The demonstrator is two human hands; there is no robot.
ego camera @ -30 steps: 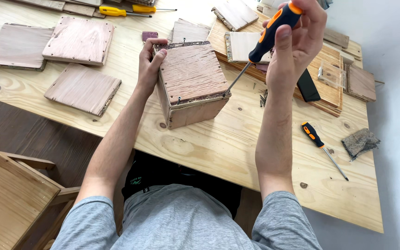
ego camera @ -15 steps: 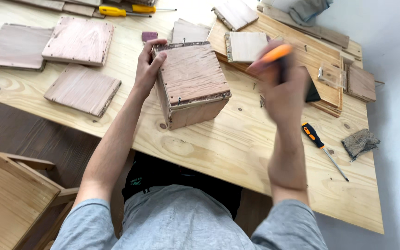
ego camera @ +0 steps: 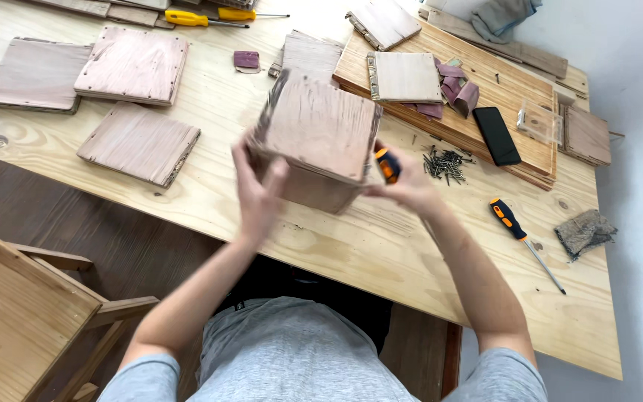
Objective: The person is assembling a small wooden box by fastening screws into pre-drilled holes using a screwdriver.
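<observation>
L hand (ego camera: pixel 260 195) & R hand (ego camera: pixel 409 186) grip wooden box (ego camera: pixel 315 145), tilted above tabletop (ego camera: pixel 210 201); R also clasps orange screwdriver (ego camera: pixel 387 164).

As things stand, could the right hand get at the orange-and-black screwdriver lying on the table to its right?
Probably not at once: the right hand is pressed to the wooden box and already holds an orange-handled tool. The screwdriver lies on bare table nearby, with nothing between.
</observation>
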